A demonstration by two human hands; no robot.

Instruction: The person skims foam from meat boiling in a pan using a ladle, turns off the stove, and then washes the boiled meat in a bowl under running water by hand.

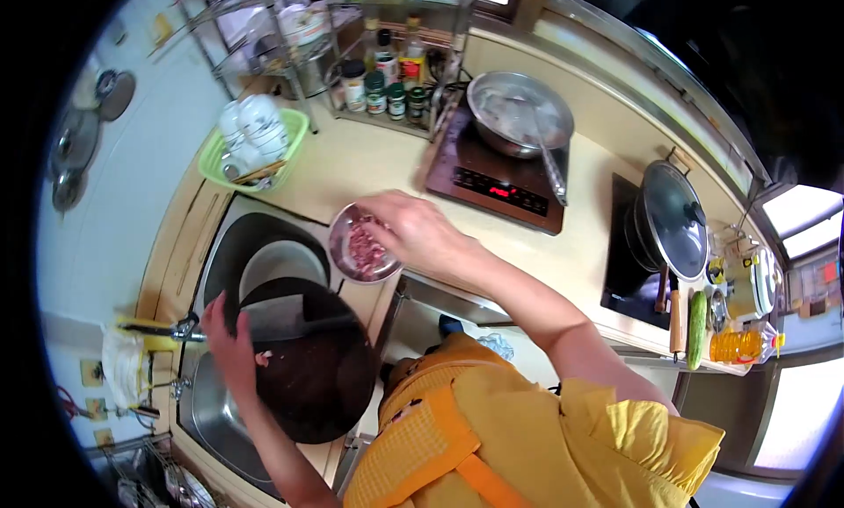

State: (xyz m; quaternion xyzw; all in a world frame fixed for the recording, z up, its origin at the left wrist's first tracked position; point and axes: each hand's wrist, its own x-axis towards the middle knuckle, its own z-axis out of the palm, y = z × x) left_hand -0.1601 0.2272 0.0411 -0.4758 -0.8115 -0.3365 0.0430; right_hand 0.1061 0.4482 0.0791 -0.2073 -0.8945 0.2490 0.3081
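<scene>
My right hand (411, 227) reaches into a small metal bowl (341, 251) at the counter's edge beside the sink. Its fingers are bunched together at the chopped red meat (367, 250) inside, with the fingertips partly hidden. Over the left side of a dark round cutting board (321, 385), my left hand (230, 341) is held open, fingers apart and nothing in them. A cleaver (280, 318) lies across the upper part of the board, its blade toward my left hand. One small pale scrap of meat (263, 359) is on the board near my left wrist.
The board rests over the double sink (211, 402), which has a pale basin (280, 260) in it. A steaming pan (519, 143) with a utensil sits on the lit induction cooktop (497, 192). A lidded wok (673, 218), cucumber (697, 330), oil bottle (737, 347) and green basket (294, 148) stand around.
</scene>
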